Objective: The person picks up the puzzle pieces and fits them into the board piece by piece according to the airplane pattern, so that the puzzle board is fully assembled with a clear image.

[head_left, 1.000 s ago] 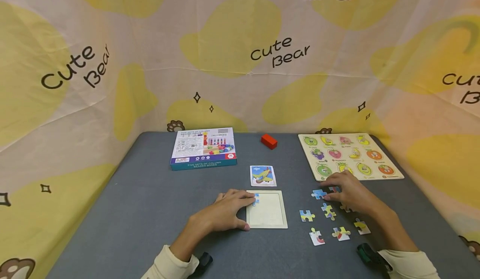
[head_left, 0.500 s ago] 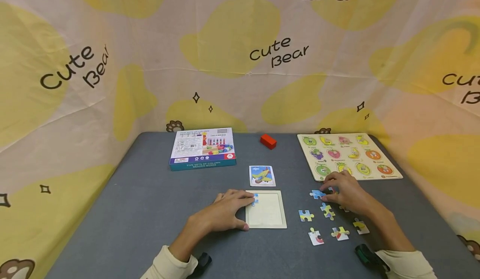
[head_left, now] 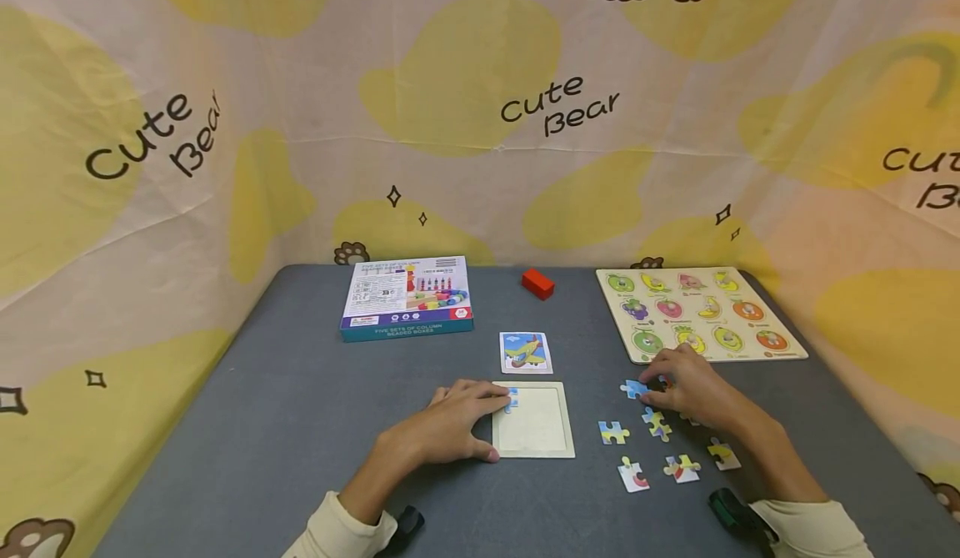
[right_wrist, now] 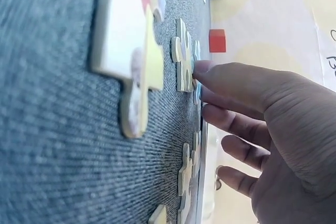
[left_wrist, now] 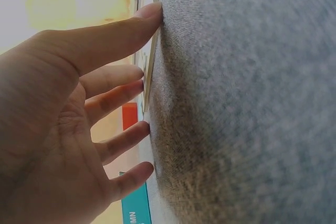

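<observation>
My left hand [head_left: 450, 424] rests on the left side of a shallow square wooden puzzle tray [head_left: 534, 452], fingers spread and fairly straight. In the left wrist view its thumb [left_wrist: 121, 35] touches the tray's edge. One blue puzzle piece [head_left: 513, 399] lies in the tray's upper left, near those fingertips. At right, my right hand [head_left: 693, 387] pinches a blue jigsaw piece [head_left: 633, 389] between thumb and forefinger, low at the table. Beneath that hand another piece is partly hidden. Several loose pieces lie around it, including a yellow-and-blue puzzle piece [head_left: 613, 433].
An airplane picture card [head_left: 526, 353] lies just behind the tray. Farther back are a flat teal-and-white box [head_left: 407, 299] and a red block [head_left: 537, 284]. A fruit board [head_left: 701, 316] lies behind my right hand. Patterned cloth [head_left: 450, 124] surrounds the grey table [head_left: 300, 433].
My right hand has shifted slightly left, its thumb and forefinger closing at the blue jigsaw piece, which has moved slightly left. My left hand stays on the tray.
</observation>
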The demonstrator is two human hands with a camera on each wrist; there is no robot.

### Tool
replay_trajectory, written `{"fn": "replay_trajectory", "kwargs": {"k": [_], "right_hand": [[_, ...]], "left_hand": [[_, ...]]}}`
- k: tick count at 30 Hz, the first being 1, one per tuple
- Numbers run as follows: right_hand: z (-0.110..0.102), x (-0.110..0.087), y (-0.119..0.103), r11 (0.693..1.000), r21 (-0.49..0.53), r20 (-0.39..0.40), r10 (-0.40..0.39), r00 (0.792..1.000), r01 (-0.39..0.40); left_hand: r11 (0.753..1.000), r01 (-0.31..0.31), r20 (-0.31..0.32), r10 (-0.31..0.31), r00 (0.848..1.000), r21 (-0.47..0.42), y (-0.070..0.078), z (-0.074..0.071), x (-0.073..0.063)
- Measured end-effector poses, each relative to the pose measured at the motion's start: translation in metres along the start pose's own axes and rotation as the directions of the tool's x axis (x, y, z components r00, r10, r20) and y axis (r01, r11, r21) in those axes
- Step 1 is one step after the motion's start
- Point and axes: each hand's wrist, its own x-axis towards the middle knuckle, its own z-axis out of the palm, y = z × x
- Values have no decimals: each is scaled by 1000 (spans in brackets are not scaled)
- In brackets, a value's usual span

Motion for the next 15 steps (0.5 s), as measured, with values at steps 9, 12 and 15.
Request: {"fn": "replay_trajectory", "kwargs": {"k": [9,12,15], "right_hand": [[0,2,-3,999,18,39,37,999,-38],[1,4,-10,998,28,55,56,997,-57],[1,7,-19,997,34,63,63,996,-66]], "left_hand": [[1000,4,-2,-4,1000,0,0,1,0],[1000,4,-2,-4,1000,-1,0,1,0],[1000,4,-1,-4,1000,0,0,1,0]]}}
